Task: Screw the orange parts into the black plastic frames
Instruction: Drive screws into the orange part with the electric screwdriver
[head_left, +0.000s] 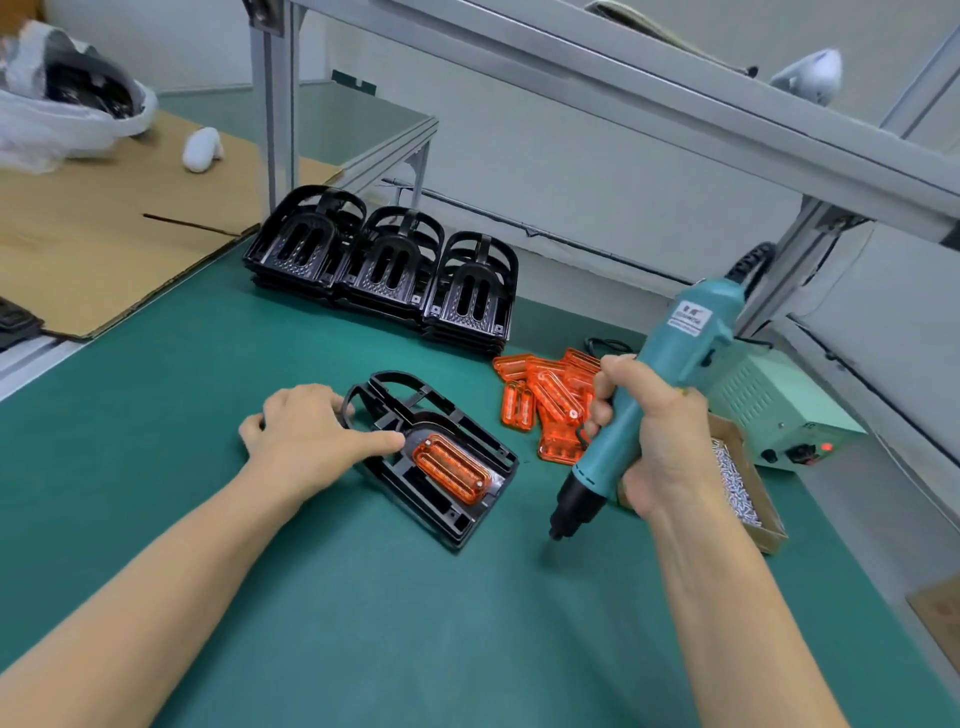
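A black plastic frame (470, 512) lies flat on the green mat in the middle, with an orange part (453, 468) seated in it. My left hand (306, 431) rests on the frame's far left end, fingers stretched over it and the index finger reaching toward the orange part. My right hand (649, 436) grips a teal electric screwdriver (670, 364), tip down just above the mat, to the right of the frame and apart from it. A pile of loose orange parts (545, 400) lies behind the screwdriver.
Three stacks of black frames (384, 265) stand at the back. A cardboard box of screws (743, 488) and a pale green power unit (779, 415) sit at the right. Cardboard sheet (104, 234) and a white bag (67, 98) lie at the left. Aluminium rack posts (275, 114) rise behind.
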